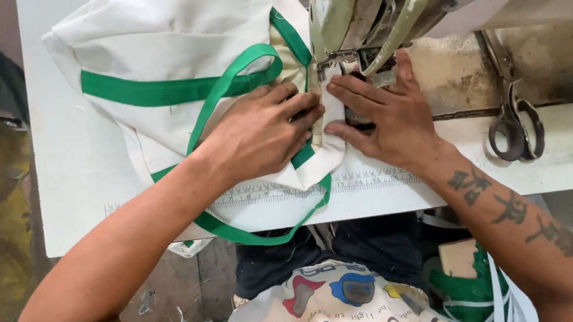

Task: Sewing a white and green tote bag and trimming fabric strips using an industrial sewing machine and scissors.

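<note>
A white fabric bag point(168, 47) with green strap trim point(158, 93) lies on the white sewing table point(76, 171). My left hand point(264, 132) presses flat on the fabric, fingers pointing right toward the seam. My right hand point(385, 116) lies flat beside it, fingertips on the white fabric edge just in front of the presser foot point(340, 60) of the pale green sewing machine point(383, 3). A loop of green strap point(251, 235) hangs over the table's near edge. Both hands hold the cloth down without gripping it.
Dark metal scissors point(516, 122) rest on the table to the right of my right hand. A measuring scale point(369, 178) is marked along the table's front. Below the edge are my lap, a printed cloth point(339, 307) and a pile of green and white straps point(474, 289).
</note>
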